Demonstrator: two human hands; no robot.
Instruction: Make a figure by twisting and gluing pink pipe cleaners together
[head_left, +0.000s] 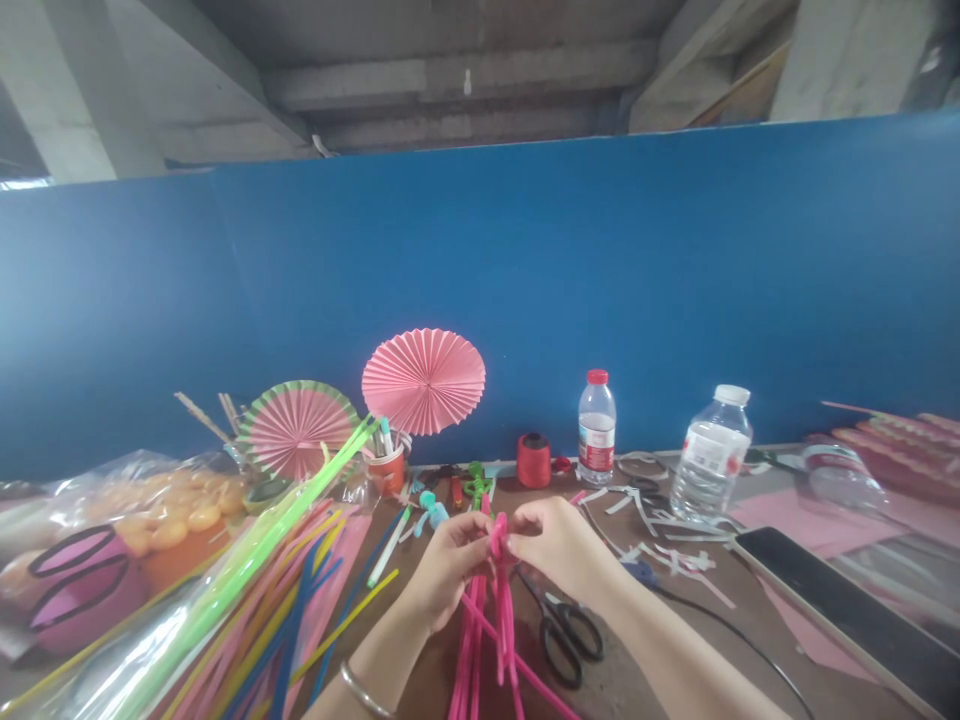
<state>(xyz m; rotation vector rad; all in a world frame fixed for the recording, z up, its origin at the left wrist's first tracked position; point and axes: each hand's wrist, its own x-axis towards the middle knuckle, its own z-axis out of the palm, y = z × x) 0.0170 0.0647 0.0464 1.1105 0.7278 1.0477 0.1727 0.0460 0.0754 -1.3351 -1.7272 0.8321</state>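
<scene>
Bright pink pipe cleaners (504, 620) hang down from between my two hands, bunched or twisted together at the top. My left hand (461, 560) pinches them from the left, with a bangle on its wrist. From the right, my right hand (544, 545) closes its fingertips on the same upper end. How the strands are joined there is partly hidden by my fingers. More pink pipe cleaners lie on the table beneath. Black-handled scissors (568, 635) rest just right of the hanging strands.
Loose coloured pipe cleaners (300, 610) spread across the left. Two plastic bottles, one red-capped (597, 430) and one white-capped (712, 455), stand at the back right near a red thread spool (533, 462). A phone (847, 610) lies at right. Pleated paper fans (424, 382) stand before the blue partition (540, 270).
</scene>
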